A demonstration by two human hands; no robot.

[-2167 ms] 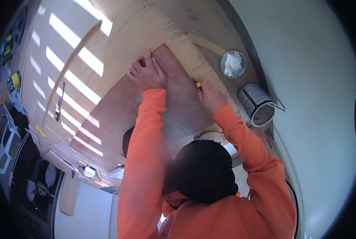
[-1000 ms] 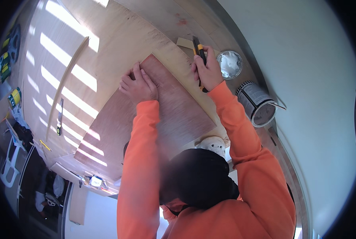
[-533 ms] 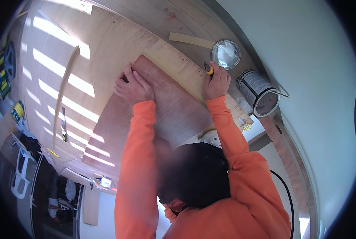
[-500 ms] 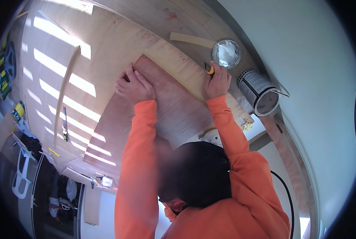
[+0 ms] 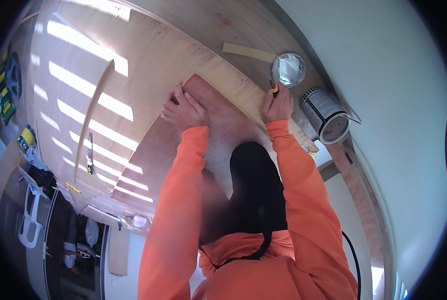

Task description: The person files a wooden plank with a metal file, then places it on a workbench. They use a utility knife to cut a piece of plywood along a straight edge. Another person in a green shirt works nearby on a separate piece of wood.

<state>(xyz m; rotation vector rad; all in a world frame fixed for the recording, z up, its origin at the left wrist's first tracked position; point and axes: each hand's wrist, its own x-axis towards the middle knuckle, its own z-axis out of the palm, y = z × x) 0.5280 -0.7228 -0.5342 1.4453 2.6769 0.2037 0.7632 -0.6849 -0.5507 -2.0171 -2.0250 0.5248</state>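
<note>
A reddish-brown wooden board (image 5: 218,117) lies at a slant over a larger pale plywood sheet (image 5: 148,65). My left hand (image 5: 187,109) is closed over the board's upper left edge, its fingers curled at the rim near the corner. On the right, my right hand (image 5: 278,105) grips a small yellow-and-black utility knife (image 5: 275,90), whose dark tip points up and away from me. That fist rests near a long pale strip (image 5: 241,99) running along the board's right edge. Most of the knife's handle is hidden by my fingers.
A round metal lid (image 5: 289,69) and an open paint can (image 5: 326,116) with a stick stand right of my right hand. A curved wood strip (image 5: 91,110) and a yellow-and-black tool (image 5: 90,155) lie left. My black-clad knee (image 5: 256,175) presses over the board. A pale wall (image 5: 393,125) rises right.
The view has shifted, so the board and both hands appear a little farther right. My knee shows higher and narrower over the board. Both hands keep their grips.
</note>
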